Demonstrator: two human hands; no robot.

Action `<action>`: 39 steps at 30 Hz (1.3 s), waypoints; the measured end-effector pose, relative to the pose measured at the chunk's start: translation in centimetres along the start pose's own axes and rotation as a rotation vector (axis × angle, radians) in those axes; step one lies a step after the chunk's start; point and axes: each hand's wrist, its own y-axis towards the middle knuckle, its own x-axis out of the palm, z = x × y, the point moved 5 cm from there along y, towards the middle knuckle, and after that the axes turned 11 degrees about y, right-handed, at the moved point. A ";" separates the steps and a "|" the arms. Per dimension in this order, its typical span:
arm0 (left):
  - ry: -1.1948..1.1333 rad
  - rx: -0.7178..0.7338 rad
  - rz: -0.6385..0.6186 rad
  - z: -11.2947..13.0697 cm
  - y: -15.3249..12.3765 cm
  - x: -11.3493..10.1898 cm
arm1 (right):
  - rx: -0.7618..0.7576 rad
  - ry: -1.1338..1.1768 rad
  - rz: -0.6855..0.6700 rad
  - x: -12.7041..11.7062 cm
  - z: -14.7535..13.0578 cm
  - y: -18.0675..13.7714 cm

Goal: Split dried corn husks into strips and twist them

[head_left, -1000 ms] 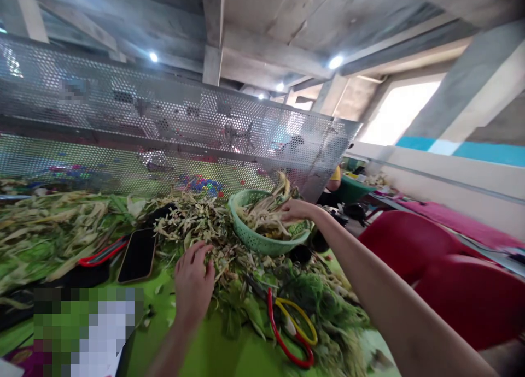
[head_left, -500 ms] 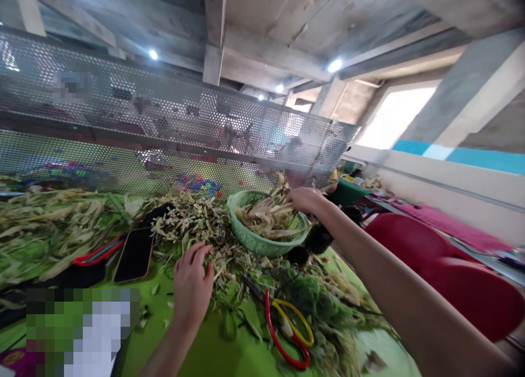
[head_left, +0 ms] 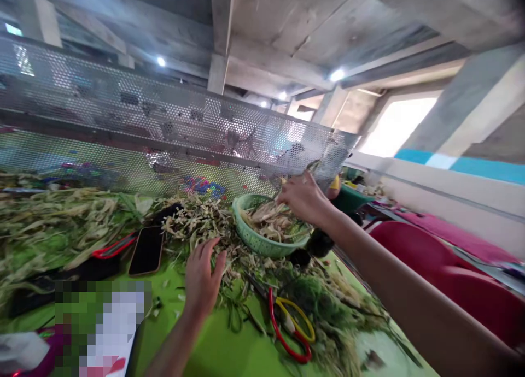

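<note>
My left hand [head_left: 205, 278] is open over the green tabletop, thumb apart, with its fingertips at the edge of a heap of short dry husk scraps [head_left: 199, 221]. My right hand [head_left: 305, 196] is above the far right rim of a pale green plastic basket [head_left: 262, 247]. Its fingers are curled, and a strip of dried husk [head_left: 313, 165] sticks up beside the knuckles; the grip itself is partly hidden. More pale dried husks [head_left: 273, 221] lie inside the basket. Scissors [head_left: 293, 328] with one red and one yellow handle rest in front of the basket.
A phone [head_left: 146, 249] and a red-handled tool [head_left: 115, 247] lie at left, near long loose husks [head_left: 74, 213]. Green fibres [head_left: 307, 298] spread at right. A perforated metal screen [head_left: 184, 125] stands behind the table. Red chairs [head_left: 414, 251] are at right.
My right hand has risen a little from the husks in the basket, and its fingers have shifted. My left hand stays in about the same place. The whole view has shifted slightly.
</note>
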 end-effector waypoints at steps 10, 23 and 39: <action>-0.287 -0.047 -0.154 1.1 -0.3 1.1 | -0.325 0.275 0.037 0.5 -14.2 -1.4; -1.074 -0.530 -0.315 0.7 -0.6 2.6 | 0.326 1.503 0.214 9.2 -13.1 -2.4; -0.620 -0.363 -0.332 -1.0 -0.4 3.0 | 0.537 1.950 0.412 12.5 -13.4 -4.8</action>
